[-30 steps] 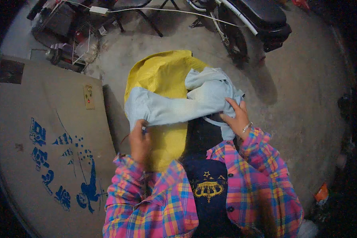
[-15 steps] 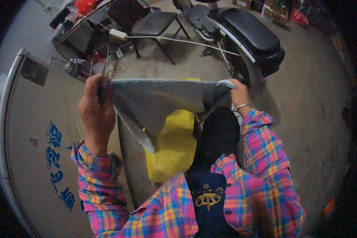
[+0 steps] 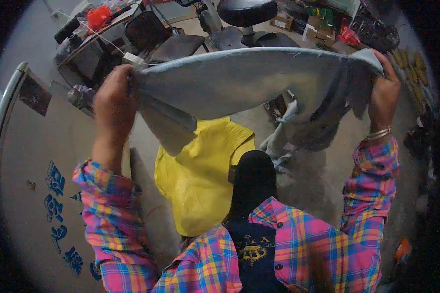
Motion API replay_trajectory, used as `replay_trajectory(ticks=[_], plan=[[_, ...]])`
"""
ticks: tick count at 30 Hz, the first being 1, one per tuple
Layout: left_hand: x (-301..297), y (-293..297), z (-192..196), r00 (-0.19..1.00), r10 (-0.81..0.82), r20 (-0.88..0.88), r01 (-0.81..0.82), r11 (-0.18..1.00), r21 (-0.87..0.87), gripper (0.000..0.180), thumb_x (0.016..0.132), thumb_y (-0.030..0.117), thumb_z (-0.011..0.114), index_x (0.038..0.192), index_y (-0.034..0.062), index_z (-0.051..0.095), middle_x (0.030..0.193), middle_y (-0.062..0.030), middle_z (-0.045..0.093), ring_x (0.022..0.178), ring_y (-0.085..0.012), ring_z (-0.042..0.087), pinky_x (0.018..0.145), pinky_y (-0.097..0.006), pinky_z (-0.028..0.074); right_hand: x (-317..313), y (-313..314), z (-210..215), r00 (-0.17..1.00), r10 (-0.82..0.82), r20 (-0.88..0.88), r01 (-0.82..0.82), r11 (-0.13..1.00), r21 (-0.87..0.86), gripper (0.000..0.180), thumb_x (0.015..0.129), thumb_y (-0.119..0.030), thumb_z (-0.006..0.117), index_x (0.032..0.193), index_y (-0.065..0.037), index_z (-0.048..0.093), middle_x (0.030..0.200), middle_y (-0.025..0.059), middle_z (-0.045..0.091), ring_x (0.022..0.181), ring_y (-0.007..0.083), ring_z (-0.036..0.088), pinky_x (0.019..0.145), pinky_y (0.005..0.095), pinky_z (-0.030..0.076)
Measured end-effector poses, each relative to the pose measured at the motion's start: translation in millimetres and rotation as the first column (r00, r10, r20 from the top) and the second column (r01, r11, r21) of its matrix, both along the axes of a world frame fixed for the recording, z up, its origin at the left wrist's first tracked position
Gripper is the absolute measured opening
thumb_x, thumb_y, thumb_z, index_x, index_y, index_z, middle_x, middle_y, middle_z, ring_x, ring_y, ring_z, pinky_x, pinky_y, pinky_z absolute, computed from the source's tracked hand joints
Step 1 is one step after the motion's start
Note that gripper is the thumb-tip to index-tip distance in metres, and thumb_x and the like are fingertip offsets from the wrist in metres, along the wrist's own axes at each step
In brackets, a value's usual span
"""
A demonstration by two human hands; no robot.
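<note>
A grey cloth [image 3: 220, 80] with pale, frayed edges is stretched between my raised hands. My left hand [image 3: 115, 97] is closed on its left end, with the fingertips hidden behind the cloth. At the upper right corner, my right hand [image 3: 385, 93] pinches the cloth, where a pale flap folds over. A narrow strip slants down from the left end, and ragged pieces hang on the right, with a gap between. Below the cloth, a bright yellow sheet-like thing [image 3: 195, 185] lies near my lap, beside a rounded black shape [image 3: 255, 180].
To the left stands a pale panel [image 3: 19, 161] with blue markings and a metal rim. Beyond the cloth are a black chair [image 3: 176, 46], a black padded seat [image 3: 247, 12], a cluttered table [image 3: 71, 51] with a red bag [image 3: 99, 18], and cardboard boxes [image 3: 320, 36].
My hands have moved farther apart, the right one outward and up, pulling the cloth wider and higher. More of the yellow thing shows. The view has shifted, so the background sits higher.
</note>
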State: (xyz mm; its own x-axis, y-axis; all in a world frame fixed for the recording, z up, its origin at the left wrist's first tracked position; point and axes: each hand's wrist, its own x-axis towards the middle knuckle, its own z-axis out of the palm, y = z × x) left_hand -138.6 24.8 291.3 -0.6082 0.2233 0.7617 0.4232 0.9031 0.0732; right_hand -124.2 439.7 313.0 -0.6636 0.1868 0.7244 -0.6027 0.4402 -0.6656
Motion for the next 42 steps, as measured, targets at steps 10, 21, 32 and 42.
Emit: replay_trajectory(ticks=[10,21,32,42], plan=[[51,-113,-123,0.937,0.274,0.217,-0.313,0.934,0.173,0.025,0.070,0.002,0.050,0.094,0.0074,0.050,0.090,-0.0132,0.053,0.082,-0.0297,0.052,0.067,-0.034,0.042,113,-115,-147,0.717,0.344,0.607,-0.609,0.732,0.305,0.028,0.059,0.002,0.052,0.087,-0.003,0.055,0.075,0.0124,0.045,0.070,0.0268,0.048,0.059,0.0308,0.040],[108,-141,-254,0.700,0.414,0.582,-0.710,0.484,0.511,0.015,0.071,0.008,0.053,0.083,-0.0008,0.048,0.078,-0.0137,0.054,0.074,-0.0222,0.052,0.067,-0.030,0.040,144,-163,-221,0.434,0.460,0.775,-0.787,0.612,0.077,0.031,0.062,-0.002,0.054,0.093,-0.003,0.051,0.080,0.0150,0.046,0.075,0.0315,0.048,0.063,0.0354,0.040],[203,-35,-301,0.383,-0.045,0.923,-0.784,0.512,0.351,0.029,0.071,0.020,0.058,0.090,-0.0014,0.052,0.085,-0.0163,0.056,0.080,-0.0241,0.053,0.071,-0.030,0.040,138,-179,-237,0.269,0.478,0.836,-0.851,0.524,-0.026,0.030,0.066,-0.006,0.052,0.095,-0.003,0.050,0.082,0.0157,0.049,0.074,0.0337,0.049,0.064,0.0368,0.041],[182,-47,-296,0.464,0.197,0.864,-0.796,0.521,0.309,0.018,0.071,0.010,0.055,0.082,-0.0031,0.048,0.076,-0.0182,0.053,0.070,-0.0309,0.051,0.063,-0.035,0.039,122,-185,-232,0.310,0.474,0.824,-0.817,0.576,-0.024,0.028,0.067,-0.007,0.050,0.095,-0.004,0.050,0.078,0.0159,0.048,0.072,0.0336,0.049,0.062,0.0366,0.040]])
